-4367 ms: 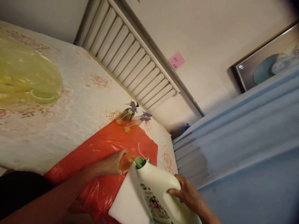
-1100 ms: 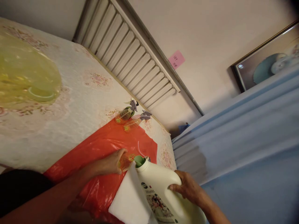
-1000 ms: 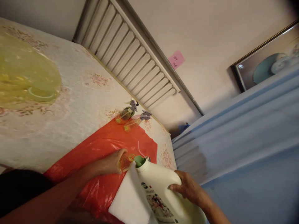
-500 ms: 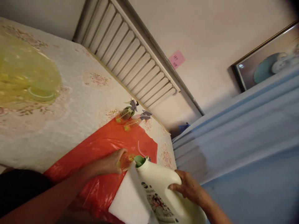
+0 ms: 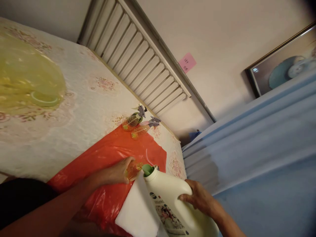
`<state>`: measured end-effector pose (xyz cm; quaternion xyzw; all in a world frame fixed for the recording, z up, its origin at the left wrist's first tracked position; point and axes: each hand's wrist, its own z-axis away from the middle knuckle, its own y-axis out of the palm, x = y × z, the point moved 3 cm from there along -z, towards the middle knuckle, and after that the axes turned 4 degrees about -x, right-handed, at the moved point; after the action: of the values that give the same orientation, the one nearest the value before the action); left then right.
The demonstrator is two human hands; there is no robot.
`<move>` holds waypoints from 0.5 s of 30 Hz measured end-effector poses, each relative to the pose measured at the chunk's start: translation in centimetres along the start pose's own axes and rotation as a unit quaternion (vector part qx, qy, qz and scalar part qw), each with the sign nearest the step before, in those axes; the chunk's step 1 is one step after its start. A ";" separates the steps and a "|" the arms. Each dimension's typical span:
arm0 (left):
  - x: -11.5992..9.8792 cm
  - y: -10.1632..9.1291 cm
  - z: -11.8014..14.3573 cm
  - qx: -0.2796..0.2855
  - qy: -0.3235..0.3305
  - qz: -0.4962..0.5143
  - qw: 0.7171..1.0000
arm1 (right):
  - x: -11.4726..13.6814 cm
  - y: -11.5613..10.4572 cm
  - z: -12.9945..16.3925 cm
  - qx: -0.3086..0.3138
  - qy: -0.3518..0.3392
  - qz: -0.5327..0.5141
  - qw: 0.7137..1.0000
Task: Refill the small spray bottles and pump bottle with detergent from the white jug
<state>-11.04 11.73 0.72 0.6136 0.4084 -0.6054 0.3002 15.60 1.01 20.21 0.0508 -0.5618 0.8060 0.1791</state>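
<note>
My left hand [image 5: 120, 171] is wrapped round a small clear bottle [image 5: 134, 169] whose neck points toward a large jug. That cream-coloured jug [image 5: 170, 191] has a green spout [image 5: 147, 169] and a printed label. It is tilted, with the spout at the small bottle's mouth; whether liquid is flowing I cannot tell. My right hand [image 5: 197, 197] grips the jug by its handle. Beneath them lies a red plastic sheet [image 5: 106, 158], and a white block-shaped object [image 5: 139, 207] sits beside the jug.
Two clear spray bottles with grey trigger heads, one [image 5: 131, 121] behind the other [image 5: 142, 131], stand past the red sheet. A yellow translucent bag [image 5: 29, 75] lies at left on the floral tablecloth [image 5: 86, 108]. A radiator [image 5: 138, 52] and a blue curtain [image 5: 247, 131] border the table.
</note>
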 end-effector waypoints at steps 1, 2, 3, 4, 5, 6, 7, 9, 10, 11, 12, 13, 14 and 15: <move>0.0 0.0 0.0 0.003 -0.001 0.002 1.000 | 0.1 0.0 0.0 -0.001 -0.002 0.003 1.000; 0.0 0.0 0.0 0.002 -0.001 0.003 1.000 | 0.1 0.0 0.0 0.000 -0.002 0.003 1.000; 0.0 0.0 0.0 -0.001 0.000 0.002 1.000 | 0.1 0.0 0.0 0.001 -0.001 0.002 1.000; 0.0 -0.1 0.0 -0.004 -0.001 0.001 1.000 | 0.1 0.0 0.0 0.002 0.000 0.000 1.000; 0.0 -0.1 0.0 -0.002 -0.003 0.001 1.000 | 0.0 0.0 0.0 0.002 0.001 -0.001 1.000; 0.0 -0.1 0.1 0.002 -0.007 0.001 1.000 | 0.0 0.0 0.0 0.002 0.001 -0.003 1.000; 0.0 0.0 0.1 0.007 -0.008 0.002 1.000 | 0.0 0.0 0.0 0.003 0.002 -0.006 1.000; 0.2 0.0 0.0 0.007 -0.006 0.002 1.000 | -0.1 0.1 0.0 0.006 0.005 -0.012 1.000; 0.4 0.1 -0.1 0.002 -0.004 0.000 1.000 | -0.1 0.1 0.0 0.009 0.007 -0.014 1.000; 0.5 0.1 -0.1 -0.001 -0.002 -0.003 1.000 | -0.1 0.1 0.0 0.010 0.008 -0.014 1.000; 0.7 0.1 -0.2 -0.002 -0.002 -0.007 1.000 | -0.1 0.1 0.0 0.010 0.009 -0.013 1.000; 0.9 0.2 -0.3 -0.002 -0.003 -0.009 1.000 | -0.2 0.1 0.0 0.009 0.010 -0.010 1.000; 1.0 0.3 -0.4 0.001 -0.003 -0.011 1.000 | -0.2 0.1 0.0 0.008 0.012 -0.009 1.000; 1.1 0.4 -0.4 0.002 -0.002 -0.013 1.000 | -0.3 0.2 -0.1 0.009 0.013 -0.009 1.000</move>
<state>-10.57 12.07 -0.35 0.6076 0.4145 -0.6115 0.2916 15.84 0.94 19.96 0.0470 -0.5520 0.8097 0.1936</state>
